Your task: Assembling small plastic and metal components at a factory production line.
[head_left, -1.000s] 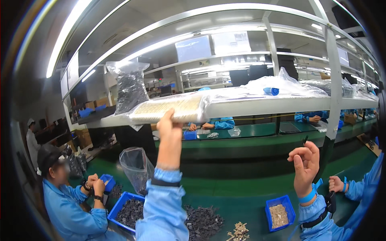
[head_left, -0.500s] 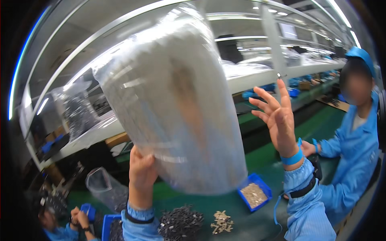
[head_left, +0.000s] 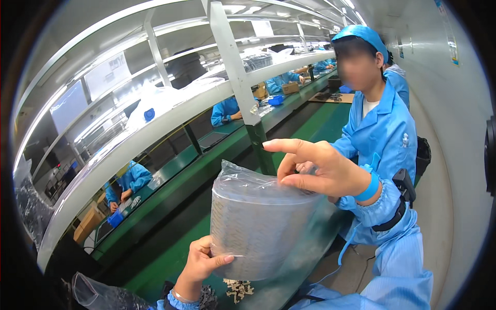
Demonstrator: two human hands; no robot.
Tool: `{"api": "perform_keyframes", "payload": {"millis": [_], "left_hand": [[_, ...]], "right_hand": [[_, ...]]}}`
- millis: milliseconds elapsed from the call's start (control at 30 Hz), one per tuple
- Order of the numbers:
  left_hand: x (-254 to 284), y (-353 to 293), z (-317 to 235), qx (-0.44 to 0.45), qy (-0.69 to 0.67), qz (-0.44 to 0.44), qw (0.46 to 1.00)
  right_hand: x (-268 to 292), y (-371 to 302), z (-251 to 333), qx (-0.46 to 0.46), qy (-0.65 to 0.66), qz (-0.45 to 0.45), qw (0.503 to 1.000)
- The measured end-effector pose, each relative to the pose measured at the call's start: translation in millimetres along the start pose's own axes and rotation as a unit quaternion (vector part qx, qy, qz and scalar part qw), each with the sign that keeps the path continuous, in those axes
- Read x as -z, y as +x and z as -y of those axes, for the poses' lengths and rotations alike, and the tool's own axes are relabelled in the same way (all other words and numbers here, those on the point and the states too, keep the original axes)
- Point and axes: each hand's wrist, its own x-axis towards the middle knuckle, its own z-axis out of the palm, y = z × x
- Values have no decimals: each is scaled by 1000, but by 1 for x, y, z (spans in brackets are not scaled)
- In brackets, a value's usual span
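A clear plastic bag, rounded like a drum and greyish with rows of a fine pattern inside, is held upright in front of me. My left hand grips its lower left side, thumb across the front. At its upper edge, my right hand has thumb and middle finger pinched together at the loose film, the index finger stretched out to the left. What fills the bag is too blurred to name. Small pale parts lie in a pile on the green table below it.
A co-worker in blue stands close on the right. A white shelf frame rises ahead, its post beyond my right hand. Another clear bag lies at the lower left. Other people work across the line, near a blue bin.
My view has turned right. The bag has come down lower in view, still in my left hand. My right hand, spread and apart from the bag before, has moved to its upper edge.
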Motion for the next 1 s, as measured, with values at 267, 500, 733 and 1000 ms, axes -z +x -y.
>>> {"api": "perform_keyframes", "payload": {"millis": [267, 500, 733, 1000], "left_hand": [[3, 20, 11, 30, -1, 14, 999], [-19, 67, 16, 53, -27, 33, 998], [-54, 104, 49, 77, -131, 64, 986], [-48, 101, 87, 168, -94, -74, 979]], "right_hand": [[1, -15, -24, -23, 26, -29, 999], [14, -3, -68, 0, 76, -306, 949], [26, 9, -106, 23, -164, -365, 916], [71, -40, -206, -107, -320, -398, 853]]}}
